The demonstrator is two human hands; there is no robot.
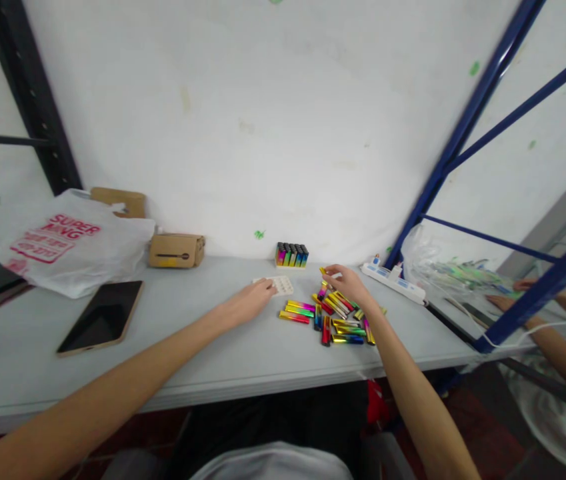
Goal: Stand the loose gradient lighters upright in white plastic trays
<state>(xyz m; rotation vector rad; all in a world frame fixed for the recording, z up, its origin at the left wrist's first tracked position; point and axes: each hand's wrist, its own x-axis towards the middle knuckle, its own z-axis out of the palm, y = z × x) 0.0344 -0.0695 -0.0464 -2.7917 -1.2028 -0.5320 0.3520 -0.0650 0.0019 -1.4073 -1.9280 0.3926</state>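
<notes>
Fingers of the right hand (347,281) pinch one lighter (325,272) by its end, lifted just above the pile (335,317), which lies loose and criss-crossed just right of the tray (281,285). The left hand (253,300) lies flat, fingers together, its tips touching the tray's left edge, seemingly to steady it. Just behind the tray a filled rack (291,255) of upright lighters stands by the wall. Well left of the tray lies a phone (101,316), face up; right of it, beyond the pile, a power strip (393,280).
</notes>
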